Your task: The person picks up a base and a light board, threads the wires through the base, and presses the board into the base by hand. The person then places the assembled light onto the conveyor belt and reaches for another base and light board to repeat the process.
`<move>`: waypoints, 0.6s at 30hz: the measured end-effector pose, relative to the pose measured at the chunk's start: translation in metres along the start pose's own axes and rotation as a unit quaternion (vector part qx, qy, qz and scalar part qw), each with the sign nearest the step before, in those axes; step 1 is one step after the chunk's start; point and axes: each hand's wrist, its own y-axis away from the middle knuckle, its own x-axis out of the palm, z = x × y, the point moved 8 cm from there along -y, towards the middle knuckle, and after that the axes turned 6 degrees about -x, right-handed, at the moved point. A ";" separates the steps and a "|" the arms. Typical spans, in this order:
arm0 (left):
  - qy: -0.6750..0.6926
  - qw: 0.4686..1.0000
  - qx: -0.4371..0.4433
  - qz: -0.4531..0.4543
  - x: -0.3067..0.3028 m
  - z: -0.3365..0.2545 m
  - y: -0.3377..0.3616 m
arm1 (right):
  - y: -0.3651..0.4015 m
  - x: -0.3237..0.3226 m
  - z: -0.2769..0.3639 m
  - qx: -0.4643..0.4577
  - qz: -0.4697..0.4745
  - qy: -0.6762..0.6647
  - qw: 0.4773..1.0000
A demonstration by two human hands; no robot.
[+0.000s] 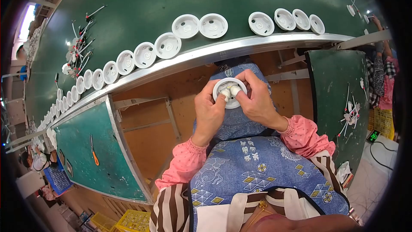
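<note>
Above my lap, both hands hold one white round plastic cap (231,105) with its hollow side facing up. My left hand (210,112) grips its left rim, and my right hand (259,103) grips its right rim. Both thumbs press inside the cap, and white coverings wrap their tips. The fingers under the cap are mostly hidden. Straight ahead, similar white caps (213,25) lie along the green table's metal edge (197,56), showing small holes and raised rings inside.
A cluster of wired parts with red tips (78,51) lies on the table's left. Orange-handled scissors (94,152) rest on the left side board (71,135). More white wired parts (351,114) lie on the right board. Yellow crates (136,220) stand on the floor. Other people are at both sides.
</note>
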 end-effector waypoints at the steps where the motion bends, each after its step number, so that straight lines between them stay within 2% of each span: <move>1: -0.017 1.000 -0.013 0.012 0.000 0.000 0.002 | 0.001 0.000 -0.002 0.013 -0.007 -0.029 0.999; 4: -0.068 0.996 0.056 -0.013 0.000 -0.018 0.005 | 0.002 0.002 -0.005 0.042 -0.026 -0.101 0.994; 7: -0.007 1.000 -0.001 -0.018 0.000 -0.017 0.012 | 0.004 0.005 -0.006 0.056 -0.028 -0.133 0.989; 9: -0.018 0.998 0.042 -0.045 -0.001 -0.019 0.012 | 0.005 0.006 -0.002 0.061 -0.012 -0.146 0.987; 13: -0.072 0.989 0.091 -0.094 0.002 -0.035 0.020 | 0.005 0.005 0.003 -0.005 -0.021 -0.069 0.997; 15: -0.061 0.989 0.078 -0.111 0.004 -0.030 0.018 | 0.008 0.005 0.006 -0.036 -0.047 -0.043 0.997; 18: -0.053 0.991 0.073 -0.096 0.003 -0.022 0.005 | 0.004 0.011 -0.017 0.001 -0.075 -0.057 0.996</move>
